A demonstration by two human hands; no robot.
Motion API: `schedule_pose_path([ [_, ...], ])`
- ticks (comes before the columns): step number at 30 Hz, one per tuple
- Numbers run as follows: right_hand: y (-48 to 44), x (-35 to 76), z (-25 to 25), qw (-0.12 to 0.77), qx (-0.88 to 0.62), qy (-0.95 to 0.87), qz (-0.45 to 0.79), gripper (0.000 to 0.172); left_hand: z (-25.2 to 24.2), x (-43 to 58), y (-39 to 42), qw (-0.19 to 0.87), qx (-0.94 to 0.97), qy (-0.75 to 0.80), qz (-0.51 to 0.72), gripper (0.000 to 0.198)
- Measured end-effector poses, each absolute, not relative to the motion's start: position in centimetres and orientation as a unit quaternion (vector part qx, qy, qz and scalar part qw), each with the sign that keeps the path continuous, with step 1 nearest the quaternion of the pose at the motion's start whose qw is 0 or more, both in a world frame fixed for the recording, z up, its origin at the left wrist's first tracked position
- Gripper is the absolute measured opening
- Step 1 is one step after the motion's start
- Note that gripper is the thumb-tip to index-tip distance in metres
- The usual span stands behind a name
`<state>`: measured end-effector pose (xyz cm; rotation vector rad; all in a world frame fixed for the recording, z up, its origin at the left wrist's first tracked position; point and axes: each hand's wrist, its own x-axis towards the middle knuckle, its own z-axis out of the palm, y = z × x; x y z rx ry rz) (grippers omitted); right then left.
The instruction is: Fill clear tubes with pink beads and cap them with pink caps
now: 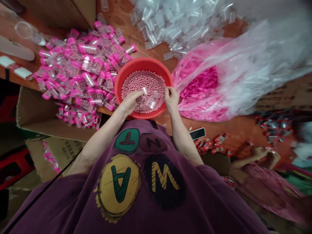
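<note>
A red plastic basin (pixel 118 81) holds a bed of small pink beads (pixel 143 78). Over the beads, my left hand (pixel 131 101) pinches a small clear plastic bottle (pixel 144 91) between thumb and fingers. Other clear bottles (pixel 152 104) lie on the beads just beside it. At the basin's right rim is my right hand (pixel 171 98), its fingers curled closed; whatever they may hold is too small to make out. Close to that hand, a transparent bag (pixel 234 74) lies open with bright pink caps (pixel 202 83) inside.
Filled bottles with pink caps (pixel 83 68) are heaped at left, some in a cardboard box (pixel 36 113) below the table edge. Empty clear bottles (pixel 168 22) pile up at the back. A phone (pixel 198 133) and small red packets (pixel 219 143) lie right, near another person's hands (pixel 266 156).
</note>
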<state>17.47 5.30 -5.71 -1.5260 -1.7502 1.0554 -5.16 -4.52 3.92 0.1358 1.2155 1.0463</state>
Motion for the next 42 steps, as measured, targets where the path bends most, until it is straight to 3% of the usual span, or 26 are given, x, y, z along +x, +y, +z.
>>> schedule_pose_path([
  [5,6.5,25.4,-8.2,0.254,-0.760,-0.538,0.261,0.032,3.8,-4.1,-5.3,0.679,0.050,0.571,0.459,0.014],
  [8,7.6,27.6,-9.3,0.220,-0.757,-0.558,0.261,0.022,3.3,-2.9,-5.3,0.673,0.057,0.594,0.437,0.014],
  [12,8.5,27.0,-10.9,0.146,-0.696,-0.643,0.285,0.028,2.5,-1.6,-5.2,0.661,0.077,0.614,0.424,0.015],
  [14,8.5,26.5,-11.5,0.104,-0.679,-0.664,0.294,0.023,2.3,-1.4,-5.2,0.664,0.105,0.605,0.426,0.019],
  [17,8.1,26.9,-11.7,0.156,-0.686,-0.645,0.299,0.013,2.5,-1.5,-5.0,0.676,0.140,0.578,0.435,0.022],
  [21,7.0,27.8,-9.2,0.335,-0.683,-0.579,0.292,0.037,2.9,-1.4,-4.2,0.707,0.167,0.534,0.433,0.028],
  [24,6.0,25.9,-5.3,0.401,-0.610,-0.582,0.358,0.049,2.9,-0.7,-3.7,0.720,0.201,0.507,0.429,0.033],
  [29,3.6,18.9,1.5,0.366,-0.460,-0.628,0.511,0.050,2.5,0.0,-3.5,0.688,0.229,0.500,0.473,0.036],
  [33,2.3,16.0,4.0,0.345,-0.453,-0.668,0.479,0.043,2.5,-0.5,-3.7,0.667,0.240,0.506,0.492,0.039],
  [42,2.3,15.2,4.5,0.324,-0.415,-0.751,0.399,0.035,2.9,-1.1,-4.5,0.679,0.213,0.498,0.496,0.036],
])
